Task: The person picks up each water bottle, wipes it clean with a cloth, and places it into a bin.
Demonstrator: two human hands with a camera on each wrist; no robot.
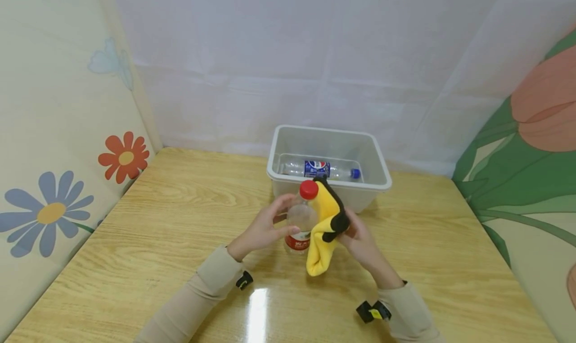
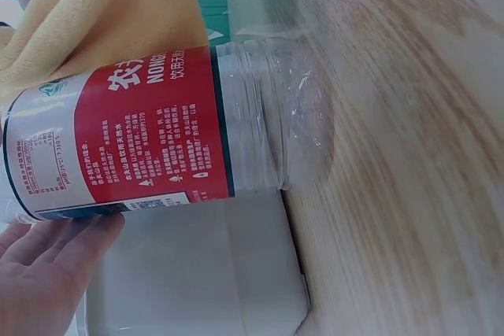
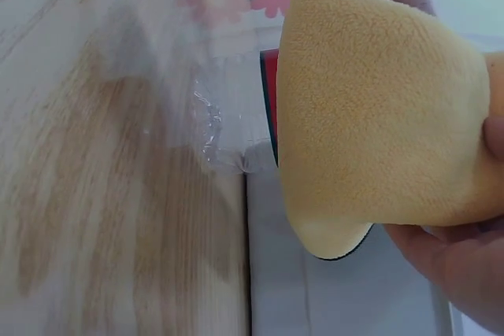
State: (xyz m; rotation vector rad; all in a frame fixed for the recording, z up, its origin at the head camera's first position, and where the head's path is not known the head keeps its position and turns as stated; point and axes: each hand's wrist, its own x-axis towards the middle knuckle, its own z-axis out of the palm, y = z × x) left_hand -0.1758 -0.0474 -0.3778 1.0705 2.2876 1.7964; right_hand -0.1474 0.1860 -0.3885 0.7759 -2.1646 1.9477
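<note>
A clear plastic bottle with a red cap and a red-and-white label stands upright in front of the bin. My left hand grips it from the left, thumb across the front near the label. In the left wrist view the fingertips of that hand lie along the label's edge, and the bottle's base is right at the tabletop. My right hand holds a folded yellow cloth with black trim against the bottle's right side. In the right wrist view the cloth covers most of the label.
Behind the bottle is a light grey plastic bin. Inside it lies a clear bottle with a blue label and a blue cap. The wood-grain table extends to both sides, with a white cloth backdrop behind.
</note>
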